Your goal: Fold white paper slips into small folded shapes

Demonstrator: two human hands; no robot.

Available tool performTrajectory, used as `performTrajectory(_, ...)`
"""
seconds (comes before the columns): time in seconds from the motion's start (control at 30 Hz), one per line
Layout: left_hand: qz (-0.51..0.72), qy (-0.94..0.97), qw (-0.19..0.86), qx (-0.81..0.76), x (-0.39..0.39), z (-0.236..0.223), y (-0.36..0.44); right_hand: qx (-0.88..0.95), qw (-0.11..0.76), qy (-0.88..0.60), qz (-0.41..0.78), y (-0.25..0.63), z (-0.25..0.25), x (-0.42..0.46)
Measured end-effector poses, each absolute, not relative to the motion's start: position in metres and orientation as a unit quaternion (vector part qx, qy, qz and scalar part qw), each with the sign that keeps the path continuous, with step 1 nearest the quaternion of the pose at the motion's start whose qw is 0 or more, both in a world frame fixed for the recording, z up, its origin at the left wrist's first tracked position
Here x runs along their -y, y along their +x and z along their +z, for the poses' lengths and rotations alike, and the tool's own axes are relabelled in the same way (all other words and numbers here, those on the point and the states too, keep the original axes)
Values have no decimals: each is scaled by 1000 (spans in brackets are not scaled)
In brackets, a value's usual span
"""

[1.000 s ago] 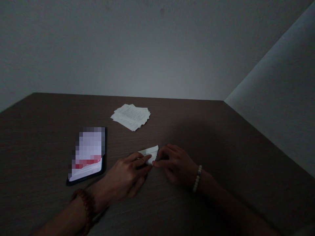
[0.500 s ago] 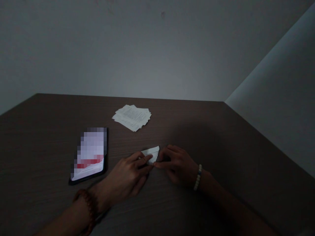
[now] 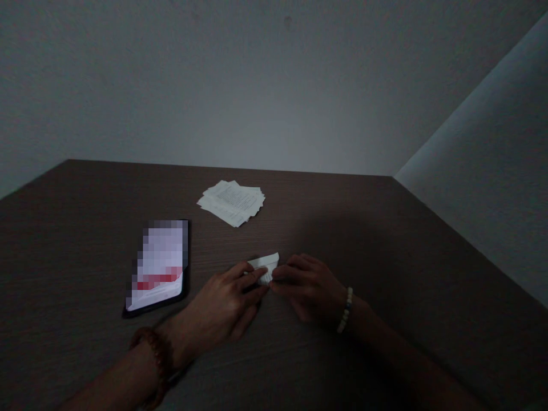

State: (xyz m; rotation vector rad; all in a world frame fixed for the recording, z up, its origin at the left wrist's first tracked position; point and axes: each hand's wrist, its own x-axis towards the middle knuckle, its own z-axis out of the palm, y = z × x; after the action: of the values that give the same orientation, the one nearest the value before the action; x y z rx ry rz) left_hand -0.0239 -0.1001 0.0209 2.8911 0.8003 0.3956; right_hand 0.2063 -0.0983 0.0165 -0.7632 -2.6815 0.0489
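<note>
downward, the spread left hand pressed a small folded paper, its right corner pinched by the right hand, well in from the table's far edge; nearer that edge lay stacked papers.

The small paper is a pale, off-white piece, folded, with a plain, brighter band along its far edge and a crease or fold edge just below that band. Nearer the person, its surface carries fine, faint lines, too small to read. It lies low on the brown tabletop, roughly crosswise, its far edge slanting slightly away from the person toward the right, where it ends in a corner. Fingers of the left hand cover its left and near parts; the right hand pinches its near right edge. Its full outline is hidden.
</note>
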Motion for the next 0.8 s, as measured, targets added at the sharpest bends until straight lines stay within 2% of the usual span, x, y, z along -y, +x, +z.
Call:
performTrajectory(0.4,173,949,70,-253,99,20,-24,940,207,-268,47,207,13,99)
performTrajectory(0.8,115,956,46,-266,101,23,-23,946,215,-242,27,213,10,99)
